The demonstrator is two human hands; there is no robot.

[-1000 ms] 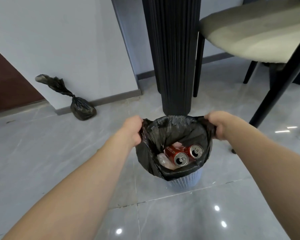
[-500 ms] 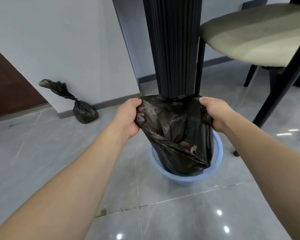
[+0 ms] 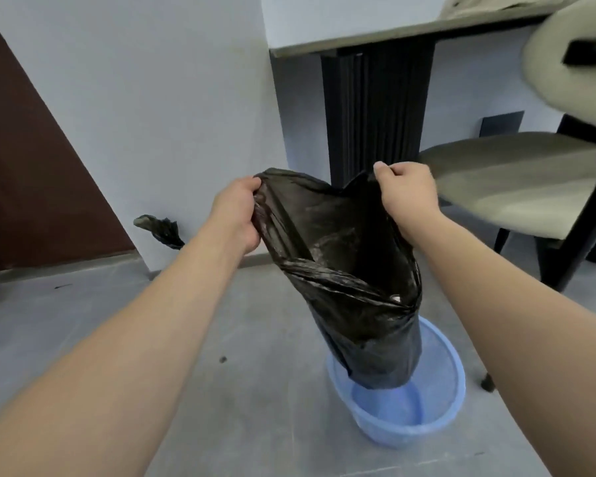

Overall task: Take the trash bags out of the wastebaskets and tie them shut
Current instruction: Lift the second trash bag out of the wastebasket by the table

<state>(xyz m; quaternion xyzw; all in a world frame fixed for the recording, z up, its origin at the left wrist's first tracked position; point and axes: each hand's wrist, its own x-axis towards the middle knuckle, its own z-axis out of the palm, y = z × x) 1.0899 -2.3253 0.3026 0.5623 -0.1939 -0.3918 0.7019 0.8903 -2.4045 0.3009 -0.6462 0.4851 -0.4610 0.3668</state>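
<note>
The floor (image 3: 83,339) was grey polished tile, meeting a pale wall (image 3: 152,98) with a dark brown panel (image 3: 31,184) at the left. A blue wastebasket (image 3: 437,425) stood on it beside a black ribbed pedestal (image 3: 375,115) under a tabletop (image 3: 393,36), with a cushioned chair (image 3: 513,180) at the right. The left hand (image 3: 236,215) and right hand (image 3: 406,194) each had fingers clenched on the rim of the black trash bag (image 3: 351,287), whose bottom hung just inside the basket. Another tied bag (image 3: 160,228) lay by the wall.

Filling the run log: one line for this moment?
step: lifting bag | left hand: grips rim | right hand: grips rim | trash bag: bottom inside wastebasket, untied
</note>
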